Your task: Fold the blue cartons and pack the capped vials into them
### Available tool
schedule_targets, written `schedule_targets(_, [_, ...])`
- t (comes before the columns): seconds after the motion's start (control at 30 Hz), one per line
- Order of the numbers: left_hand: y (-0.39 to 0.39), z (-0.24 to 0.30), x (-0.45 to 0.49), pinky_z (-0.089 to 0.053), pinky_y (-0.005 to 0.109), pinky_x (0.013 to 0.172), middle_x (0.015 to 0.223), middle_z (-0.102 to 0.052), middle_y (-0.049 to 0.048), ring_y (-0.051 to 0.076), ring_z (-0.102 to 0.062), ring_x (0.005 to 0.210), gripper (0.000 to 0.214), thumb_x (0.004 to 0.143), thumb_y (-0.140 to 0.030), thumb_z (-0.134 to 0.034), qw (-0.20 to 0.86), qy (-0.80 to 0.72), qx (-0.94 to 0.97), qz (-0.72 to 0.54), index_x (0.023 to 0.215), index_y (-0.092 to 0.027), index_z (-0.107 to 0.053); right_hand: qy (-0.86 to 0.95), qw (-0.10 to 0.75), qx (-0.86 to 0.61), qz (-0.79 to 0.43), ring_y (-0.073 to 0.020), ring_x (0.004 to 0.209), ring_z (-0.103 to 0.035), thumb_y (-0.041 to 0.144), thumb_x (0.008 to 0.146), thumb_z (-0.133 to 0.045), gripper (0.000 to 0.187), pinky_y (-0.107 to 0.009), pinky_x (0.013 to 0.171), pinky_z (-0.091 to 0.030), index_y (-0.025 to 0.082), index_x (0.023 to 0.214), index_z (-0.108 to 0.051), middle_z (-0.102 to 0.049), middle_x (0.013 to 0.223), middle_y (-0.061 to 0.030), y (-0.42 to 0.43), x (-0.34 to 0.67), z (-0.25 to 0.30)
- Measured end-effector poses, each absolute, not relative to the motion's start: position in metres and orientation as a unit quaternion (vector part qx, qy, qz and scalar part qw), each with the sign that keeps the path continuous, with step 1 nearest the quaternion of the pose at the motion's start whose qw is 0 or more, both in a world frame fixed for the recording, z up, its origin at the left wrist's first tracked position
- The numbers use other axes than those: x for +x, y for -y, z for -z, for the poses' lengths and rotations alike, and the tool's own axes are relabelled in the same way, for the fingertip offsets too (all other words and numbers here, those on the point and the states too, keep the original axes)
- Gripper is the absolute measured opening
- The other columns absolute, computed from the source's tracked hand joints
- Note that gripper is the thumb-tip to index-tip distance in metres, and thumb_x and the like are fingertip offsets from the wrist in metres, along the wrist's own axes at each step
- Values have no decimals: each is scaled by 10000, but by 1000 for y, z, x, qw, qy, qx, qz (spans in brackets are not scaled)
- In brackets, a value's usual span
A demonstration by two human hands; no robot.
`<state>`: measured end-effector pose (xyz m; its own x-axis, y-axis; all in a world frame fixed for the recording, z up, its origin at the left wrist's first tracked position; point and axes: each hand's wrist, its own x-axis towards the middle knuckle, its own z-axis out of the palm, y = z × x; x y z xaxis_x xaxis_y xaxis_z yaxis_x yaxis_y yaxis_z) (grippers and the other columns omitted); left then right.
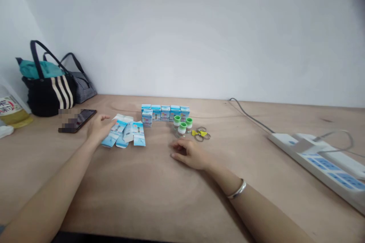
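Several flattened blue-and-white cartons [138,134] lie in an overlapping pile on the table. My left hand [100,127] is at the pile's left edge, fingers loosely extended, seemingly touching the leftmost carton. Resting on the table right of the pile, my right hand [189,153] has its thumb and fingers apart and holds nothing. Just beyond it stand three small clear jars with green-and-white caps [181,128]. Wire rings joined by yellow pieces [200,133] lie beside the jars. Several small upright boxes [165,113] stand in a row behind, with another box [147,118] in front.
A phone [82,119] lies to the left. Behind it stand a black striped bag [51,95] and a grey bag [84,85]. A bottle of yellow liquid [13,110] is at the left edge. A white power strip [308,163] with a cable runs along the right.
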<state>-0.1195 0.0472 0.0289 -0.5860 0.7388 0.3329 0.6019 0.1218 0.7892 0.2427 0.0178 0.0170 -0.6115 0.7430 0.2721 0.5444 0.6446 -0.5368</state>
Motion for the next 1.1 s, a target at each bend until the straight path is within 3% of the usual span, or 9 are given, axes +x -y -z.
schedule_targets(0.1, [-42, -41, -98, -402, 443, 930, 1026, -607, 96, 309, -537, 1051, 364, 667, -465, -658, -43, -732, 555, -394, 931, -215, -650, 877, 245, -360, -205, -168, 767, -581, 317, 795, -629, 248, -302, 698, -490, 158, 985, -651, -629, 891, -73, -17, 242, -19])
schedule_targets(0.3, [-50, -56, -25, -365, 436, 945, 1154, -564, 119, 321, -482, 1129, 494, 767, -472, -580, -108, -669, 695, -240, 1205, -251, -526, 885, 236, -350, -195, -168, 783, -581, 296, 798, -624, 208, -299, 707, -488, 163, 956, -654, -627, 903, -73, -16, 241, -22])
schedule_targets(0.5, [-80, -61, 16, -394, 458, 869, 1061, -604, 218, 375, -538, 1055, 568, 787, -483, -545, -93, -708, 672, -199, 1191, -94, -451, 886, 240, -348, -190, -173, 823, -588, 274, 790, -631, 191, -303, 740, -489, 170, 949, -652, -627, 934, -73, -17, 242, -19])
schedule_targets(0.63, [-80, -61, 24, -448, 393, 791, 1060, -595, 182, 325, -592, 979, 473, 813, -340, -514, -75, -696, 684, -206, 1220, -119, -418, 890, 238, -340, -187, -173, 818, -585, 272, 795, -625, 193, -305, 741, -484, 166, 954, -652, -628, 935, -76, -18, 242, -17])
schedule_targets(0.83, [-28, -60, 37, -484, 389, 760, 1177, -486, 136, 281, -617, 899, 390, 806, -295, -521, -84, -593, 765, -237, 1184, -205, -489, 893, 235, -344, -169, -169, 776, -569, 277, 780, -638, 192, -288, 690, -467, 168, 937, -651, -621, 864, -59, -18, 240, -19])
schedule_targets(0.97, [6, -47, 37, -494, 367, 780, 1196, -490, 114, 268, -602, 959, 344, 805, -344, -559, -65, -520, 810, -265, 1120, -213, -526, 885, 240, -359, -172, -166, 735, -554, 311, 724, -700, 323, -285, 649, -453, 162, 1000, -628, -619, 853, -50, -16, 241, -19])
schedule_targets(1.1, [16, -31, 25, -488, 367, 839, 1114, -568, 73, 261, -591, 999, 523, 725, -410, -669, 18, -471, 826, -308, 1187, -245, -486, 877, 266, -346, -201, -196, 817, -566, 439, 601, -791, 716, -320, 696, -474, 157, 1204, -527, -618, 980, -85, -14, 241, -21])
